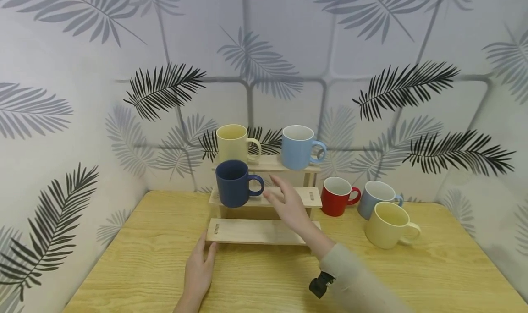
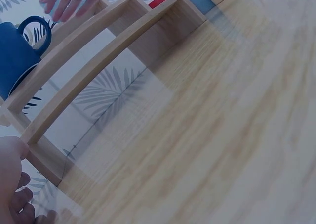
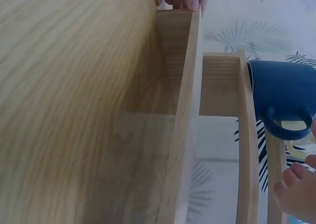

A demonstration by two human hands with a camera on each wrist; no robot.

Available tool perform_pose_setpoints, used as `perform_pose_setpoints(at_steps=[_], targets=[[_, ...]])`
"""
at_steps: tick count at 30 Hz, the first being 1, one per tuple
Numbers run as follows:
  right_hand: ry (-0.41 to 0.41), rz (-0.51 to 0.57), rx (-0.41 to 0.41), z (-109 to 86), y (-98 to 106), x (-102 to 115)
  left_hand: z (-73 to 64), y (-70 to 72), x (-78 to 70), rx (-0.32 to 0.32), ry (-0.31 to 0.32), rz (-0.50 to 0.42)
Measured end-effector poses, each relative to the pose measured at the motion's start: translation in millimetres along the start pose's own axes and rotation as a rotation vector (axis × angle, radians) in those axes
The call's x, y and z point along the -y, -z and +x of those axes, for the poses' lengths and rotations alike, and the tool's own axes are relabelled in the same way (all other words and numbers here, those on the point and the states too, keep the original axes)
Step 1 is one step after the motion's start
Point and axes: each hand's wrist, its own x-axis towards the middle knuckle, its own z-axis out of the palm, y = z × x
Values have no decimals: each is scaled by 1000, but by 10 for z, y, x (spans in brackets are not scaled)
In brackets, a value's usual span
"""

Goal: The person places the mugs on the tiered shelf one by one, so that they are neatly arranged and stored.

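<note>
While the left hand (image 1: 198, 269) grips the left end of the pale wooden three-step stand (image 1: 255, 232), I see the right hand (image 1: 290, 207), fingers loosely spread, just right of the dark-blue cylindrical mug (image 1: 232, 189) on the middle step (image 1: 311, 202). It partly hides a cream-yellow mug (image 1: 231, 145); beyond the right hand stands a sky-blue mug (image 1: 296, 151), rightward a red mug (image 1: 333, 200), grey-blue mug (image 1: 370, 203) and butter-yellow mug (image 1: 383, 229) on the wooden worktop (image 1: 255, 278).

Bare right hand (image 1: 292, 208); long pale grey-beige sleeve (image 1: 359, 276); small black gadget (image 1: 321, 284) beside it, possibly a camera.
</note>
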Motion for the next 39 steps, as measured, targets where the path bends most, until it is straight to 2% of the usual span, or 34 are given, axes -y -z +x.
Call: perform_pose_setpoints(at_steps=[3, 8, 14, 19, 23, 25, 32, 39], targets=[[14, -53, -2, -144, 118, -49, -2, 3, 4, -6, -8, -4], [62, -83, -11, -394, 313, -190, 3, 12, 7, -12, -15, -9], [81, -166, -27, -651, 634, -341, 20, 5, 6, -6, -18, -14], [155, -265, -85, -779, 911, -434, 14, -3, 14, -9, -7, -8], [169, -355, -140, -869, 1125, -500, 5, -1, 14, -3, 3, -1], [178, -364, -163, -904, 1219, -546, 0, 2, 13, 0, 4, 1], [106, -426, -160, -1042, 1510, -708, -22, 2, 9, -20, -21, 4], [93, -547, -251, -1162, 1786, -834, -1, 0, 6, -13, -15, -2]])
